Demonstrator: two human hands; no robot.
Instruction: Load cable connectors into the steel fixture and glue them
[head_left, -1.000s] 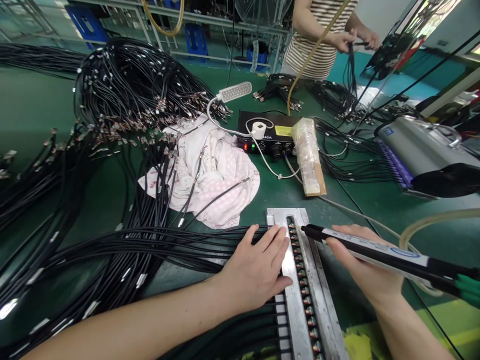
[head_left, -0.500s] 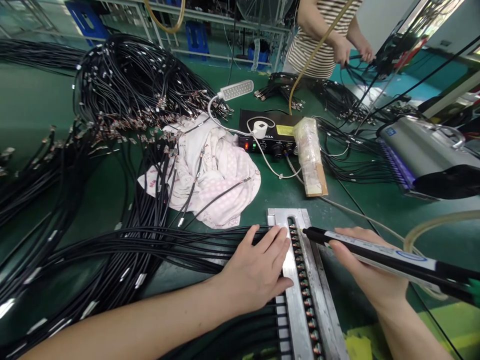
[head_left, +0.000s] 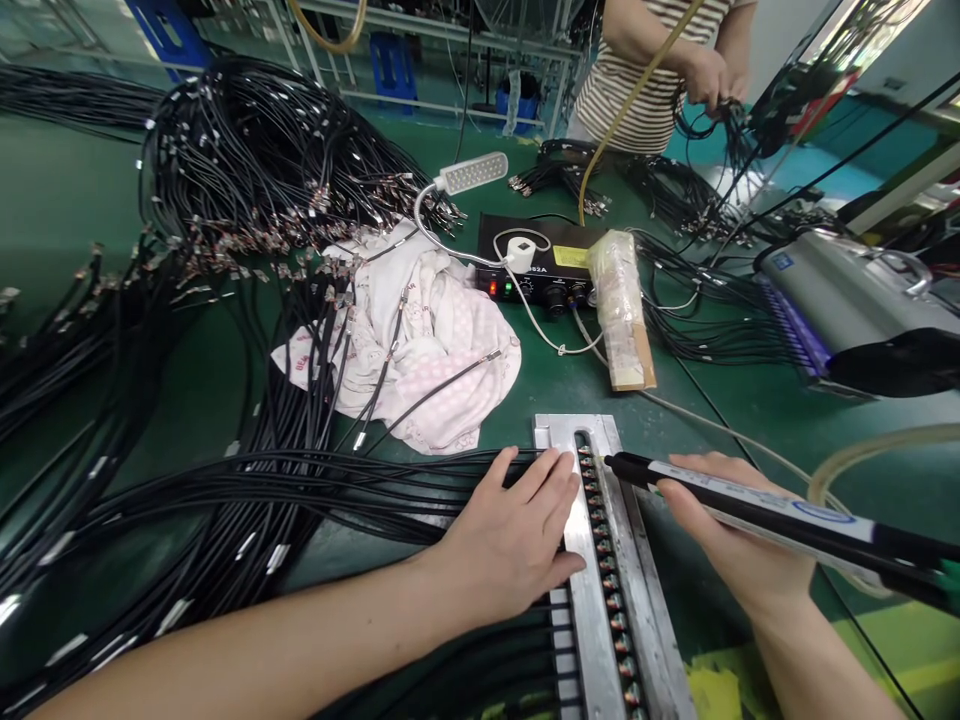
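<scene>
My left hand point(head_left: 517, 530) lies flat with spread fingers on the left rail of a slotted metal fixture point(head_left: 590, 590) and on the black cables beside it. Those black cables point(head_left: 420, 485) enter the fixture from the left, and their small metal-and-wire ends point(head_left: 600, 515) line up in the slot. In my right hand point(head_left: 750, 540) is a black pen-shaped dispenser point(head_left: 750, 505) with a white label, held at a low slant. Its narrow tip points left, near the upper end of the slot; whether it touches anything I cannot tell.
A crumpled white-and-pink cloth point(head_left: 431, 350) and a big bundle of cables point(head_left: 255, 160) lie at left. Behind the fixture stand a black control box point(head_left: 540, 262), a small lamp point(head_left: 474, 173) and a wrapped block point(head_left: 621, 310). Across the table a person point(head_left: 637, 80) handles cables.
My hands and the dispenser stay almost where they were. The co-worker's hands have come together, lifting a bunch of cables. The view has shifted slightly.
</scene>
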